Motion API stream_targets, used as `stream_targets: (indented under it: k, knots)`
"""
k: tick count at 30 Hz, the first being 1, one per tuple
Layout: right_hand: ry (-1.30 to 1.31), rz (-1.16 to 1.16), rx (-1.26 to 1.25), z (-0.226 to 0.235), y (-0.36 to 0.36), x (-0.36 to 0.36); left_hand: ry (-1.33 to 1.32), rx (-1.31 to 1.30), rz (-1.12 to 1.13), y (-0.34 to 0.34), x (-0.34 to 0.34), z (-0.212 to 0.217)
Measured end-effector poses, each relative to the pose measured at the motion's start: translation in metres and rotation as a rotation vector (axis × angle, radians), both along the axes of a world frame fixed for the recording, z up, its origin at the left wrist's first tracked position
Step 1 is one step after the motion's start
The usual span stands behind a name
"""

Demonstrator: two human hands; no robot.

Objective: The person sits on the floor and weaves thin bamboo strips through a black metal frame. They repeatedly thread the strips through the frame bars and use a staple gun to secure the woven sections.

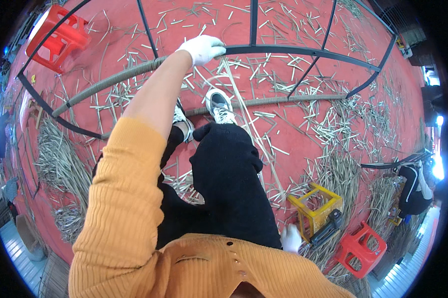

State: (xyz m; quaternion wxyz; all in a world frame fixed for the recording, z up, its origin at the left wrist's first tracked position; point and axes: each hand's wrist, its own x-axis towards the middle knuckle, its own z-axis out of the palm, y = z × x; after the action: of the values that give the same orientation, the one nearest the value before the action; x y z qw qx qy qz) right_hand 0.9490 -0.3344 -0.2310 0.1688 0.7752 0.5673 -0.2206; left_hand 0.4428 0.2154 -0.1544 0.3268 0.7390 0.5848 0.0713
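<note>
Left hand (202, 48) clamped round the stiff, light-looking metal frame (293, 51) at its bar, right hand (291, 238) resting loosely spread beside the tool (326, 229)

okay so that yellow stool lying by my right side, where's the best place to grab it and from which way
Likely by one of the top frame bars of the yellow stool, coming from above on your side. It lies tipped among the reed offcuts, open frame facing up, and your right hand is already beside it.
</note>
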Motion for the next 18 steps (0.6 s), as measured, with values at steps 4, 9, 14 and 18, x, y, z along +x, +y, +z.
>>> stream_targets:
  k: [4, 9, 14, 18]
  knots:
    - [0.706, 0.199, 0.742, 0.009, 0.276, -0.151, -0.019, -0.041, 0.01, -0.012, 0.006, 0.006]
    - [1.455, 0.039, 0.311, 0.022, 0.491, -0.291, -0.007, 0.037, -0.057, -0.034, 0.009, 0.011]
    - [1.474, -0.104, -0.066, -0.003, 0.515, -0.301, 0.045, 0.201, 0.022, -0.055, 0.018, 0.005]
    - [1.452, -0.129, 0.23, 0.014, 0.475, -0.305, 0.093, 0.244, 0.04, -0.056, 0.016, 0.001]
